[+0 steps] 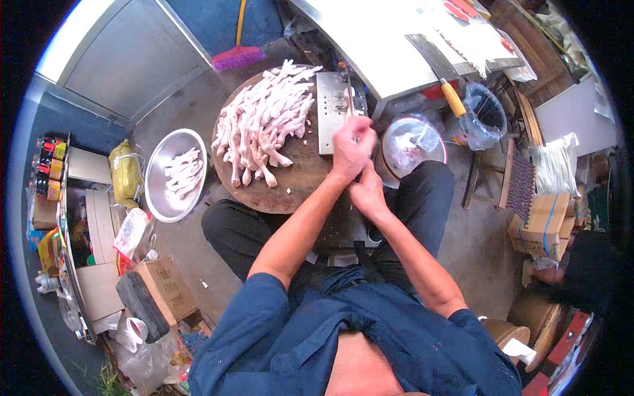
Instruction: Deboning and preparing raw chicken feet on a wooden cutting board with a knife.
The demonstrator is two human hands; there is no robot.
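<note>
Over the near right edge of a perforated steel cutter plate (326, 111), my left hand (352, 146) is bent with its fingers curled. Whether it holds anything is hidden. The cutter's upright blade (351, 94) runs toward me and passes under that hand. In line with it, my right hand (367, 190) is closed in a fist around what appears to be the cutter's handle, which the fingers cover. Left of the plate, a large heap of pale chicken feet (267, 119) lies on a round wooden chopping block (292, 190), with small scraps nearby.
A steel bowl (176, 210) with more chicken feet stands on the floor at left. Right of the block is a red-rimmed bucket (443, 148) with a plastic bag. A cleaver (436, 62) lies on the white table (366, 44), its handle overhanging. A purple broom (238, 57) stands behind.
</note>
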